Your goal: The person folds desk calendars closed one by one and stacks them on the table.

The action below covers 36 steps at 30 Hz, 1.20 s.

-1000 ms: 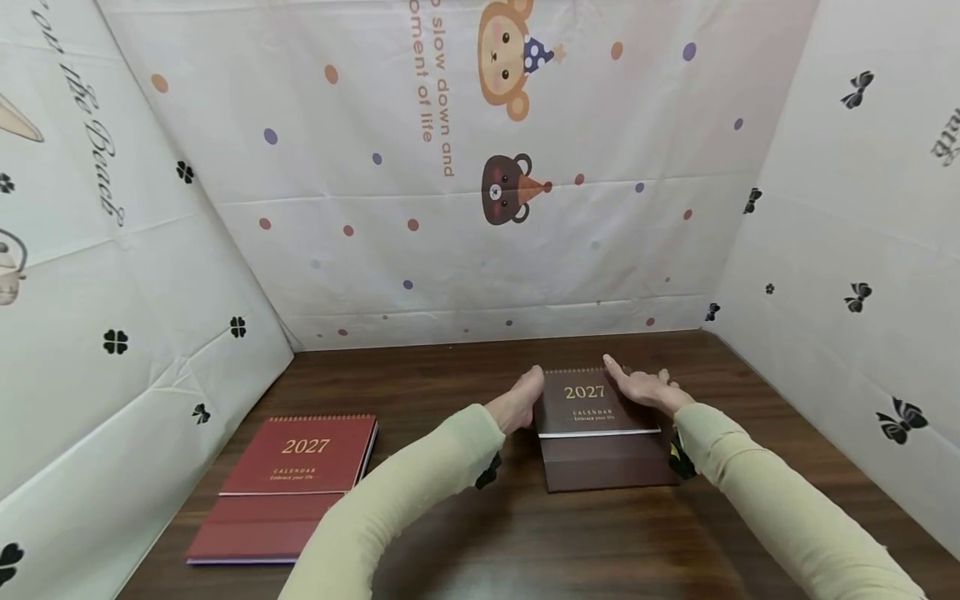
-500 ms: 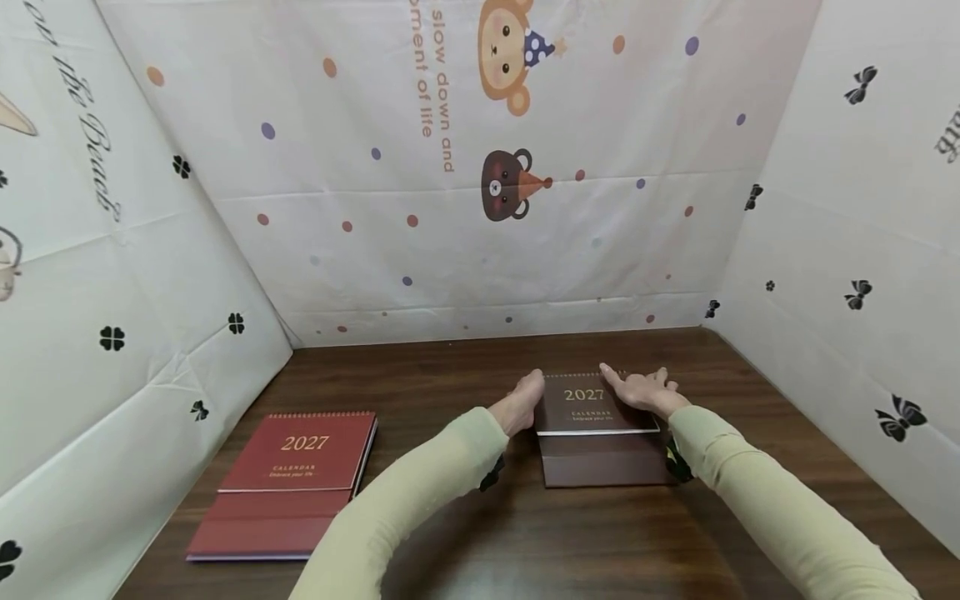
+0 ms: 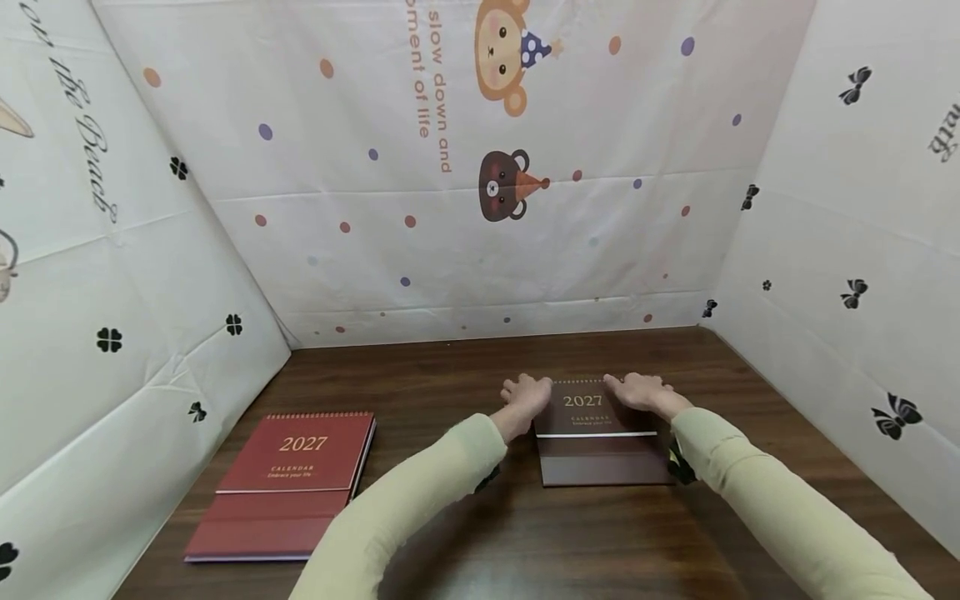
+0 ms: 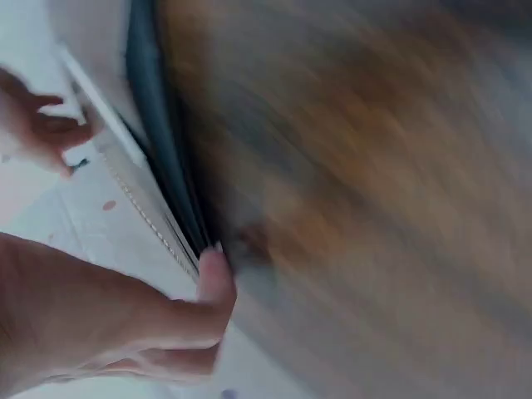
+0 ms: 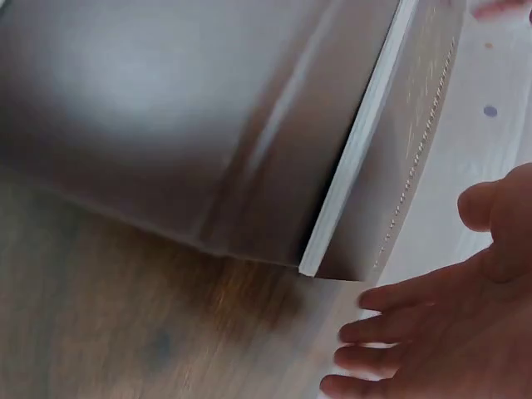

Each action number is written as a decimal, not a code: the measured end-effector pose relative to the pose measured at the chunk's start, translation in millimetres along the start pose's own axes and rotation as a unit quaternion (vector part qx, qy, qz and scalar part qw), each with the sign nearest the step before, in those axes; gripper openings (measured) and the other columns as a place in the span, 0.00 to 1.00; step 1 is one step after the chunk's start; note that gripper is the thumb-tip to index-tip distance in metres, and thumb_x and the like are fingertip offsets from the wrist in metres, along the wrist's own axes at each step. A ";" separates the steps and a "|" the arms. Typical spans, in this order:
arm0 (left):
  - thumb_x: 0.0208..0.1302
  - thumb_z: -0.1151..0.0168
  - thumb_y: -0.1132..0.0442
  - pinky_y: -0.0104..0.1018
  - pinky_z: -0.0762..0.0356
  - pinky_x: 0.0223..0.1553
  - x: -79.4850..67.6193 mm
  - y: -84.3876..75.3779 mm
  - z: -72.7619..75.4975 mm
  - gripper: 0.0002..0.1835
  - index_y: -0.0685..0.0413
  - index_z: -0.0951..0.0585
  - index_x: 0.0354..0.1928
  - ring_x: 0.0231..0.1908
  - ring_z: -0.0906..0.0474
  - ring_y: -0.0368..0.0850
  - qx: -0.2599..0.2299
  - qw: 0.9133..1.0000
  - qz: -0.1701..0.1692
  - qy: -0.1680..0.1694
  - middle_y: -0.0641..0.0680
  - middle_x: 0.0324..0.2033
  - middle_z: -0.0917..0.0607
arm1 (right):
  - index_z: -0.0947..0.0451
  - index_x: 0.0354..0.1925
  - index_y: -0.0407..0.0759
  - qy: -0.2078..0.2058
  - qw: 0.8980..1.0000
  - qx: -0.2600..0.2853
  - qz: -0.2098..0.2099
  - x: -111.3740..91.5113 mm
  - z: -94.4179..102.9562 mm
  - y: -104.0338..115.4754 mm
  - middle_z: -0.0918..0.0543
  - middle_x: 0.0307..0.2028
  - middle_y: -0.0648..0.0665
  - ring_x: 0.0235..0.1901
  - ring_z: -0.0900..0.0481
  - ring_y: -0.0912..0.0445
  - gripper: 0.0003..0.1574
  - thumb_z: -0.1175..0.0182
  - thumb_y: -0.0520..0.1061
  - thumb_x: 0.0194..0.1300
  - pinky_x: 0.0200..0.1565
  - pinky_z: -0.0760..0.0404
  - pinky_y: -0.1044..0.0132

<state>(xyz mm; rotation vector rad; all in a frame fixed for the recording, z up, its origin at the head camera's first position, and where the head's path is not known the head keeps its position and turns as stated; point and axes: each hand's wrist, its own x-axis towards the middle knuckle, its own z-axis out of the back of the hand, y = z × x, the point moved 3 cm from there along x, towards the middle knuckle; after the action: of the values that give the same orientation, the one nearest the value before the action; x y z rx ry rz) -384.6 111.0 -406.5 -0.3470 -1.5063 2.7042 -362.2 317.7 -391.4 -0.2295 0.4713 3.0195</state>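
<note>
A dark brown desk calendar [image 3: 585, 417] marked 2027 stands on the table, its face leaning back, its spiral binding along the top. My left hand [image 3: 527, 396] is at its upper left corner, fingers spread outward. In the left wrist view a fingertip [image 4: 216, 270] meets, or nearly meets, the calendar's edge [image 4: 166, 125]. At the upper right corner is my right hand [image 3: 641, 392]. The right wrist view has its fingers [image 5: 391, 332] straight and spread beside the binding; contact there is unclear. Neither hand grips the calendar.
A red 2027 calendar [image 3: 288, 467] leans back in the same way on the left of the brown wooden table [image 3: 465, 533]. White patterned cloth walls [image 3: 397, 275] border the table at the back and both sides.
My left hand's fingers have come away from the calendar's left edge and spread. The right index finger has lowered. The brown calendar's top edge appears slightly lower in the head view.
</note>
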 end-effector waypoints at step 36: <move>0.69 0.80 0.43 0.45 0.65 0.67 -3.6 14.4 -63.2 0.32 0.49 0.59 0.70 0.69 0.69 0.49 0.475 0.861 -0.182 0.019 0.52 0.70 0.61 | 0.51 0.64 0.24 -0.130 0.969 -0.077 0.196 -14.4 -64.3 3.1 0.52 0.66 0.26 0.66 0.57 0.35 0.35 0.66 0.51 0.71 0.61 0.53 0.40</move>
<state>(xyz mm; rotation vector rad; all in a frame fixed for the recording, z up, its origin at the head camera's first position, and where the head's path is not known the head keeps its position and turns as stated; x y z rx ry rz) -366.8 155.7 -450.0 -0.0478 -0.0653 2.6725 -339.6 294.1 -448.7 0.2863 0.2852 3.4018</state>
